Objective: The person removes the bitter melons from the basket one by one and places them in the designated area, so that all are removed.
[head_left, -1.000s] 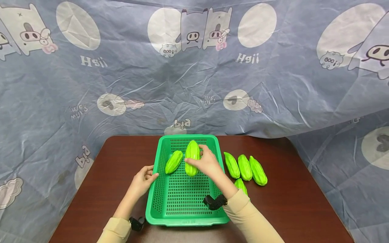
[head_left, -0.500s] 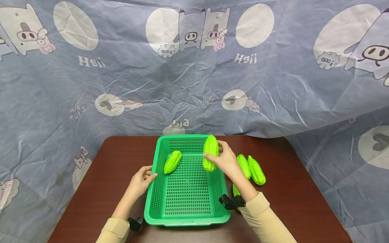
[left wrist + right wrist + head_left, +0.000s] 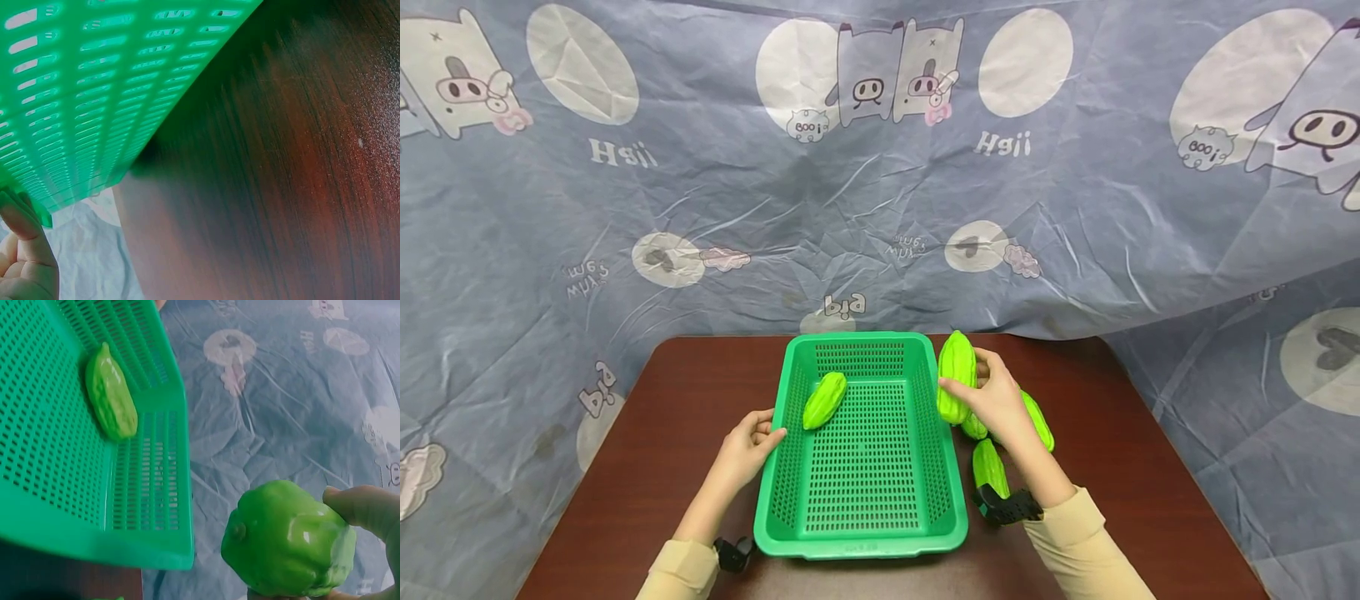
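My right hand [image 3: 1003, 404] holds a bright green, ribbed bitter melon [image 3: 957, 375] upright between thumb and fingers, just past the basket's right rim. The right wrist view shows this melon end-on, with the thumb on its side. My left hand [image 3: 747, 450] grips the left rim of the green plastic basket [image 3: 861, 548], thumb over the edge. Inside the basket, toward the back left, lies another bitter melon [image 3: 825, 400]. To the right of the basket a bitter melon [image 3: 990, 467] lies near my right wrist; more are partly hidden behind my right hand.
The basket stands on a dark reddish-brown table [image 3: 692, 375], its perforated side seen close in the left wrist view. A blue-grey cloth [image 3: 850, 208] printed with cartoon pigs hangs behind the table. A partly covered bitter melon [image 3: 1037, 421] lies right of my forearm.
My right hand has carried the bitter melon from above the basket's middle rightward past the right rim. The left hand stays on the left rim, and the melon inside stays in place.
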`<state>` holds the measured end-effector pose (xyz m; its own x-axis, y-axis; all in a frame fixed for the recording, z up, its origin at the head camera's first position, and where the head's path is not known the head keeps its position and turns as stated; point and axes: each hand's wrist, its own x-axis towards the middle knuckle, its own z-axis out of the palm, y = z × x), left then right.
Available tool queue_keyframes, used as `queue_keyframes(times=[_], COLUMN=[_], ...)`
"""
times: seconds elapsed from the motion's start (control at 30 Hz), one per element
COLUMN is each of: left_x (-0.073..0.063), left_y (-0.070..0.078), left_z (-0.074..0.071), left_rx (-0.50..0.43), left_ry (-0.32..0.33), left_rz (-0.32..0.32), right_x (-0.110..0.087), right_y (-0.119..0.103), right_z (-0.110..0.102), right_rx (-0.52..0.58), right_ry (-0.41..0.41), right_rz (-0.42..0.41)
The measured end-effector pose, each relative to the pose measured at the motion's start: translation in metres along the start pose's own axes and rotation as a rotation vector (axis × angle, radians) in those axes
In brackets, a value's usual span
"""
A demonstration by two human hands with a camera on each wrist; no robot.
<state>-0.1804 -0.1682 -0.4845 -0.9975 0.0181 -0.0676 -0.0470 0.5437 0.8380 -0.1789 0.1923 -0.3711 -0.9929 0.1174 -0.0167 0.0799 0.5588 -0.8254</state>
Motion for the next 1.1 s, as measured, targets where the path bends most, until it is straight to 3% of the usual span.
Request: queue_keyframes(times=[0.4, 0.7, 1.1], left_x=[0.001, 0.002, 0.001], left_y=[-0.001, -0.001, -0.003], left_z=[0.000, 0.000, 0.001], left_rx=[0.003, -0.012, -0.012], left_ry=[0.004, 0.001, 0.022], left_rz=[0.000, 0.007, 0.015], right_x=[-0.007, -0.010, -0.017], right_y=[0.022, 0.044, 0.073], right_z=[-0.024, -0.034, -0.042], right_rx=[-0.072, -0.117, -0.187], right_ry=[-0.006, 0.015, -0.015], right_rz=[0.056, 0.084, 0.117])
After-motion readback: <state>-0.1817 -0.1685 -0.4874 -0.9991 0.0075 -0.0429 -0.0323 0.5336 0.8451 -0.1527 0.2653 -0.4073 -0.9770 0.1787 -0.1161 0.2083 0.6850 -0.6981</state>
